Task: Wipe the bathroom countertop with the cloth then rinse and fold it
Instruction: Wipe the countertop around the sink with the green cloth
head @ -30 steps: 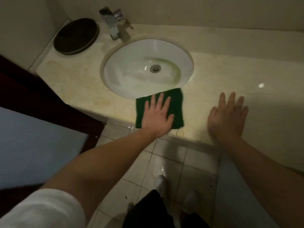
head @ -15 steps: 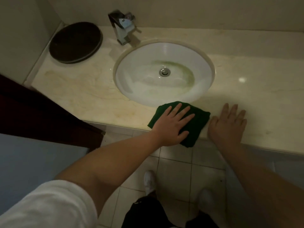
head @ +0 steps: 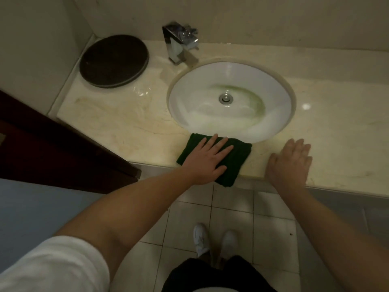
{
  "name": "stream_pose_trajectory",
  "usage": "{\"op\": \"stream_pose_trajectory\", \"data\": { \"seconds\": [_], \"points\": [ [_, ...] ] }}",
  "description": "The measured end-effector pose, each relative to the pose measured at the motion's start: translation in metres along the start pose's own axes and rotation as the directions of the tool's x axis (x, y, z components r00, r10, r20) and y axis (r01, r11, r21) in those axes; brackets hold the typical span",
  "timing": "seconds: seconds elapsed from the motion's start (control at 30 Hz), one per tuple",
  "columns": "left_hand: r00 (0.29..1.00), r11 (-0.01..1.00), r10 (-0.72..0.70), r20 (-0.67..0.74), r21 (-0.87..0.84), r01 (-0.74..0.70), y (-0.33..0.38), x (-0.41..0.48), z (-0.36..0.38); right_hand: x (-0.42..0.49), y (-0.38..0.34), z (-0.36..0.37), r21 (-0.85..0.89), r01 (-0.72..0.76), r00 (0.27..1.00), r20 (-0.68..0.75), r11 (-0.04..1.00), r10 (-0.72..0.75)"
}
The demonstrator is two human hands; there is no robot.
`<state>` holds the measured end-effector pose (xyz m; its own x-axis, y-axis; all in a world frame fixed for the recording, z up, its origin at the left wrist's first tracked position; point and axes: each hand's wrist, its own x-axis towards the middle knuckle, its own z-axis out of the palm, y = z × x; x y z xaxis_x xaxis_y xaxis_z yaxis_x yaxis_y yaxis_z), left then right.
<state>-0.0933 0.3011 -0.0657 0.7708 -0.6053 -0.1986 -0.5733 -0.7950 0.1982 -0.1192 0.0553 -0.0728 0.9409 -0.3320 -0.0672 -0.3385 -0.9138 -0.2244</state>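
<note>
At the far left of the beige countertop (head: 117, 123) sits a dark round tray (head: 113, 60), with a chrome faucet (head: 179, 45) to its right behind the white sink (head: 263, 85). In front of the basin, the left hand (head: 207, 160) presses flat, fingers spread, on the green cloth (head: 235, 163), which lies at the counter's front edge with one corner hanging over it. Just right of the cloth and apart from it, the right hand (head: 289, 163) rests palm-down on the counter, fingers extended and holding nothing.

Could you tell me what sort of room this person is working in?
Most likely a bathroom: a white oval sink is set into a pale stone countertop with a chrome faucet behind it, and the floor below is tiled. The left hand presses a green cloth flat on the counter's front edge.
</note>
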Motion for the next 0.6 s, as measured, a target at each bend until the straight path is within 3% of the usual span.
{"op": "stream_pose_trajectory", "data": {
  "seconds": [0.1,0.17,0.27,0.37,0.5,0.6],
  "points": [
    [0.992,0.972,-0.106,-0.063,-0.219,0.09,0.003,-0.013,-0.009,-0.025,-0.047,-0.006,0.078,0.324,0.944,-0.085,0.943,-0.318],
    [0.948,0.911,-0.272,-0.166,-0.361,0.198,0.006,-0.035,-0.013,-0.039,-0.082,-0.007,0.158,0.469,0.882,-0.037,0.869,-0.469],
    [0.9,0.887,-0.379,-0.213,-0.362,0.288,-0.013,-0.069,-0.02,-0.047,-0.117,0.004,0.132,0.65,0.746,0.075,0.749,-0.661],
    [0.859,0.869,-0.449,-0.244,-0.341,0.358,-0.048,-0.094,-0.031,-0.045,-0.128,0.026,0.049,0.7,0.691,0.209,0.713,-0.693],
    [0.797,0.815,-0.549,-0.25,-0.369,0.446,-0.102,-0.113,-0.047,-0.049,-0.136,0.038,-0.041,0.674,0.732,0.169,0.737,-0.66],
    [0.765,0.78,-0.604,-0.224,-0.361,0.511,-0.148,-0.113,-0.058,-0.044,-0.152,0.04,0.058,0.593,0.797,0.103,0.803,-0.596]
  ]
}}
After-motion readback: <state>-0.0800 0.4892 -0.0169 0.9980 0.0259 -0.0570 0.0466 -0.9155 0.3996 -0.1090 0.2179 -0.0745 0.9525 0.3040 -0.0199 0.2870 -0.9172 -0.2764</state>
